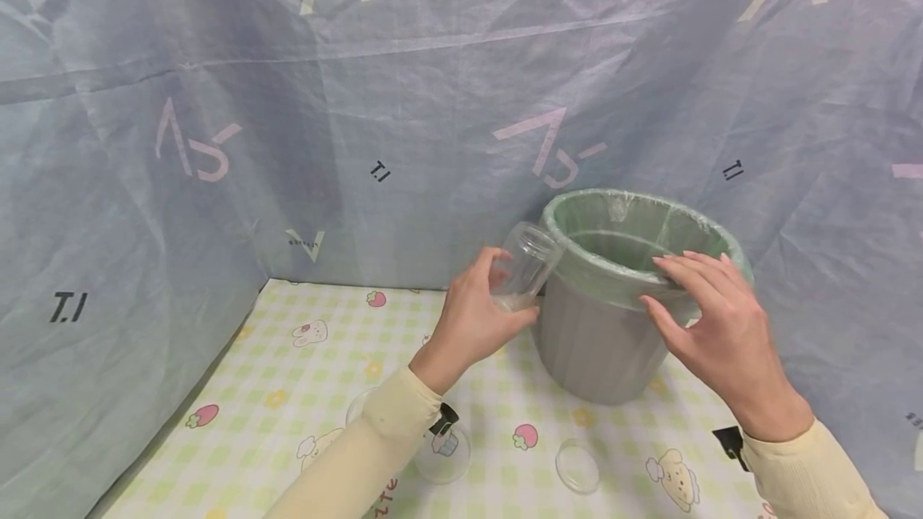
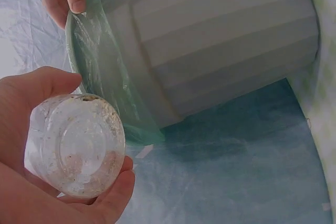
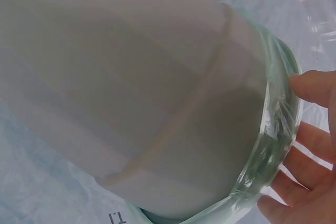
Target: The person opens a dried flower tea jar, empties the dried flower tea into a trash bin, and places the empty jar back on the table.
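Note:
My left hand point(image 1: 476, 315) grips a clear plastic jar point(image 1: 525, 263) around its side. The jar leans to the right, its mouth beside the rim of a grey trash can point(image 1: 598, 351). In the left wrist view, pale residue and dark specks show on the jar's base point(image 2: 84, 150). A thin green liner bag point(image 1: 613, 283) is folded over the can's rim. There my right hand point(image 1: 721, 327) holds the rim, thumb on the outer side and fingers reaching over the top. In the right wrist view, the fingertips are partly hidden behind the rim.
On the green-checked tablecloth point(image 1: 288, 375) lie a clear round lid point(image 1: 578, 467) and another clear round piece point(image 1: 443, 455). A further clear round edge point(image 1: 355, 405) shows partly behind my left sleeve. Grey-blue cloth point(image 1: 433, 207) hangs behind the table and at the sides.

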A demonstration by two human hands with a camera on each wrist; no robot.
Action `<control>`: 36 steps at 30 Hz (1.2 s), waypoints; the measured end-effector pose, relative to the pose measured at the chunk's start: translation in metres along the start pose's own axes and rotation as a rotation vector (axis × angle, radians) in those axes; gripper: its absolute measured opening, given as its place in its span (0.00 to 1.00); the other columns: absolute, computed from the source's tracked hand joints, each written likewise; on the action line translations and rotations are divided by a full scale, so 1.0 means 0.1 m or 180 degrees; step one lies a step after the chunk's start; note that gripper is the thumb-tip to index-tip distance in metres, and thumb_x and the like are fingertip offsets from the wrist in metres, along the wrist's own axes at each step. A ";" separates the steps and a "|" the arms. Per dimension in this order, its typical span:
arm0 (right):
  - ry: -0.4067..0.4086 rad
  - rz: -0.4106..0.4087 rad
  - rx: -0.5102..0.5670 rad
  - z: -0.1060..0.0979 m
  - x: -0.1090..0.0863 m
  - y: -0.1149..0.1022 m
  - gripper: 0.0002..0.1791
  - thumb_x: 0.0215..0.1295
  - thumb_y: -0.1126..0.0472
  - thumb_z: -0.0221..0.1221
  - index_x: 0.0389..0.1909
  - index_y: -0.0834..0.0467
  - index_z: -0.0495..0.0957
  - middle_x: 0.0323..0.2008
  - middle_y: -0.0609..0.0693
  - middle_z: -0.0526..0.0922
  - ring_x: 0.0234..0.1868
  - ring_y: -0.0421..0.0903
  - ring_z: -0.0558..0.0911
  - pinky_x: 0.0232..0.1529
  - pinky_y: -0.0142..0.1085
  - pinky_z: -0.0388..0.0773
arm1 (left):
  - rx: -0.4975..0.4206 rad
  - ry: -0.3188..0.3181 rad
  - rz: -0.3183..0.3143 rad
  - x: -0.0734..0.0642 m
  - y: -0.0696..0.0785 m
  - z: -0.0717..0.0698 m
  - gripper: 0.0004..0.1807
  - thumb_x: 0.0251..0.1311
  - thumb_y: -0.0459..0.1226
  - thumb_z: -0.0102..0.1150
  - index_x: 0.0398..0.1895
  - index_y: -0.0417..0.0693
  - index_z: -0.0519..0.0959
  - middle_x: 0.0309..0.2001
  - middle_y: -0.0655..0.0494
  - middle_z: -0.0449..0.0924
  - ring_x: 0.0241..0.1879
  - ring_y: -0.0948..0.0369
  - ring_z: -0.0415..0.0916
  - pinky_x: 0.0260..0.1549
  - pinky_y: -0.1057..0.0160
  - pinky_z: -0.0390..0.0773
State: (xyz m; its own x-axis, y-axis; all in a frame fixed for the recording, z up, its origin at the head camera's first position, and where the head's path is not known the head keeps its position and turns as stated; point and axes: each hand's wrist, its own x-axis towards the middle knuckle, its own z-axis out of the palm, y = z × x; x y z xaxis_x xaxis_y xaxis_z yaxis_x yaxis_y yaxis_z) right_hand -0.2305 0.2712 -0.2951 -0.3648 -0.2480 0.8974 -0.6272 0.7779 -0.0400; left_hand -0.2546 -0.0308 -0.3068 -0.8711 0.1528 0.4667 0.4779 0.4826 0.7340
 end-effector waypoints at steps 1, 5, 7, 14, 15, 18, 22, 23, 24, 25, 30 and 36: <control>0.0002 0.0000 0.0002 0.00 0.00 -0.01 0.28 0.65 0.43 0.61 0.55 0.61 0.85 0.51 0.61 0.87 0.58 0.63 0.80 0.74 0.58 0.60 | -0.0002 -0.0004 -0.0003 -0.01 -0.01 0.01 0.39 0.49 0.44 0.80 0.65 0.57 0.70 0.54 0.52 0.82 0.56 0.54 0.80 0.51 0.51 0.80; 0.0021 0.0002 0.0010 -0.02 0.00 -0.03 0.29 0.66 0.42 0.60 0.55 0.61 0.85 0.51 0.61 0.87 0.58 0.64 0.80 0.74 0.58 0.60 | -0.0024 -0.0023 -0.0092 -0.05 -0.05 0.04 0.39 0.48 0.44 0.81 0.64 0.58 0.71 0.56 0.55 0.80 0.55 0.56 0.79 0.51 0.53 0.79; 0.0033 0.0005 0.0009 -0.03 0.00 -0.04 0.29 0.66 0.42 0.60 0.55 0.61 0.86 0.51 0.61 0.87 0.58 0.64 0.80 0.74 0.57 0.61 | -0.0052 -0.0043 -0.0170 -0.07 -0.07 0.06 0.39 0.48 0.45 0.81 0.64 0.59 0.72 0.57 0.56 0.79 0.55 0.56 0.79 0.51 0.53 0.79; 0.0109 -0.0035 0.0030 -0.05 -0.02 -0.08 0.28 0.66 0.43 0.61 0.54 0.62 0.86 0.50 0.62 0.87 0.58 0.63 0.80 0.75 0.51 0.62 | -0.0093 -0.0164 -0.0396 -0.18 -0.11 0.11 0.41 0.48 0.51 0.80 0.66 0.60 0.72 0.55 0.54 0.75 0.54 0.55 0.74 0.48 0.55 0.77; 0.0134 -0.0058 0.0049 -0.05 -0.02 -0.09 0.28 0.66 0.43 0.61 0.54 0.62 0.86 0.50 0.62 0.87 0.58 0.63 0.80 0.75 0.50 0.62 | -0.0110 -0.0180 -0.0409 -0.20 -0.12 0.12 0.41 0.48 0.51 0.80 0.66 0.60 0.72 0.54 0.55 0.75 0.53 0.55 0.74 0.48 0.55 0.77; 0.0183 -0.0119 0.0085 -0.04 -0.01 -0.11 0.27 0.66 0.45 0.61 0.53 0.63 0.86 0.49 0.63 0.87 0.58 0.62 0.80 0.74 0.47 0.63 | -0.0197 -0.0209 -0.0468 -0.23 -0.16 0.15 0.41 0.47 0.51 0.81 0.66 0.62 0.72 0.52 0.58 0.77 0.52 0.57 0.76 0.48 0.56 0.78; 0.0213 -0.0143 0.0105 -0.05 0.00 -0.14 0.27 0.67 0.44 0.61 0.52 0.64 0.86 0.49 0.63 0.87 0.58 0.61 0.80 0.74 0.47 0.63 | -0.0334 -0.0255 -0.0533 -0.29 -0.20 0.21 0.42 0.46 0.50 0.82 0.67 0.63 0.72 0.50 0.63 0.77 0.52 0.59 0.77 0.50 0.55 0.78; 0.0210 -0.0140 0.0097 -0.06 0.00 -0.15 0.28 0.67 0.44 0.60 0.52 0.64 0.86 0.49 0.63 0.87 0.58 0.61 0.80 0.74 0.47 0.63 | -0.0373 -0.0271 -0.0548 -0.30 -0.22 0.22 0.43 0.46 0.50 0.82 0.67 0.63 0.72 0.50 0.63 0.78 0.53 0.59 0.77 0.50 0.55 0.78; 0.0212 -0.0140 0.0094 -0.06 0.00 -0.16 0.28 0.67 0.44 0.60 0.52 0.64 0.86 0.49 0.63 0.87 0.58 0.60 0.80 0.74 0.47 0.63 | -0.0408 -0.0288 -0.0553 -0.32 -0.23 0.24 0.43 0.46 0.49 0.82 0.67 0.63 0.72 0.50 0.63 0.78 0.53 0.59 0.77 0.50 0.55 0.78; 0.0217 -0.0142 0.0098 -0.06 0.00 -0.17 0.28 0.68 0.43 0.60 0.52 0.64 0.86 0.49 0.63 0.87 0.58 0.60 0.80 0.74 0.47 0.63 | -0.0440 -0.0305 -0.0557 -0.34 -0.24 0.26 0.43 0.46 0.49 0.83 0.67 0.63 0.72 0.50 0.63 0.78 0.53 0.59 0.77 0.51 0.55 0.79; 0.0258 -0.0166 0.0130 -0.08 0.01 -0.20 0.28 0.68 0.44 0.60 0.52 0.64 0.86 0.49 0.63 0.87 0.58 0.60 0.80 0.74 0.46 0.64 | -0.0536 -0.0429 -0.0580 -0.45 -0.32 0.35 0.42 0.45 0.48 0.82 0.65 0.58 0.70 0.53 0.57 0.80 0.56 0.57 0.79 0.54 0.53 0.79; 0.0272 -0.0177 0.0143 -0.09 0.00 -0.24 0.27 0.67 0.45 0.60 0.51 0.65 0.86 0.48 0.64 0.87 0.58 0.59 0.80 0.74 0.46 0.64 | -0.0440 -0.0600 -0.0545 -0.56 -0.43 0.49 0.38 0.47 0.48 0.80 0.59 0.51 0.70 0.52 0.56 0.80 0.58 0.51 0.79 0.58 0.51 0.78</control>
State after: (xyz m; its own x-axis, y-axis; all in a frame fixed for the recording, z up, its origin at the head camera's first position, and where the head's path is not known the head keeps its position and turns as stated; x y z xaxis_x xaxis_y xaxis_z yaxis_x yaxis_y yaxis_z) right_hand -0.2100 0.2577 -0.2900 -0.2697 -0.2384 0.9330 -0.6758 0.7370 -0.0070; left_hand -0.2319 -0.0178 -0.3893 -0.9399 0.2431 0.2399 0.3218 0.3949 0.8605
